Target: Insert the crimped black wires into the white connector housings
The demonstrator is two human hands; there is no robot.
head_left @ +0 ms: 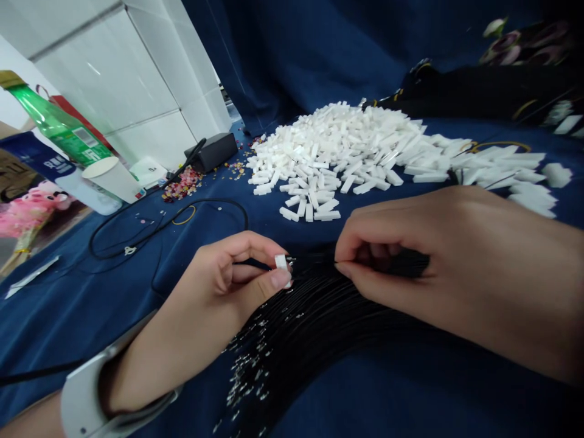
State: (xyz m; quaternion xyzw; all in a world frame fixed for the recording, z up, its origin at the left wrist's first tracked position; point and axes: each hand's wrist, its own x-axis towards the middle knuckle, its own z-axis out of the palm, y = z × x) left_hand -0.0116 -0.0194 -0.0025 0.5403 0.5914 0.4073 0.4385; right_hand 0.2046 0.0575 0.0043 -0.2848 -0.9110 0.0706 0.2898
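Note:
My left hand [228, 280] pinches a small white plastic connector housing [281, 269] between thumb and fingers, with a thin black wire [250, 264] leading into it. My right hand [433, 261] grips black wires at the top of a large fanned bundle of black wires [314, 322], whose metal-crimped ends glint along its left side. Just beyond both hands lies a heap of loose white connector housings [337, 158] on the dark blue cloth [137, 304]. A pale band [91, 389] circles my left wrist.
A coiled black cable [168, 228] lies on the cloth at left, near colourful scraps [182, 184]. Behind stand a green bottle [59, 118], a paper cup [112, 179] and a black box [212, 152] against a white tiled wall [109, 85]. Dark floral fabric [479, 91] lies at upper right.

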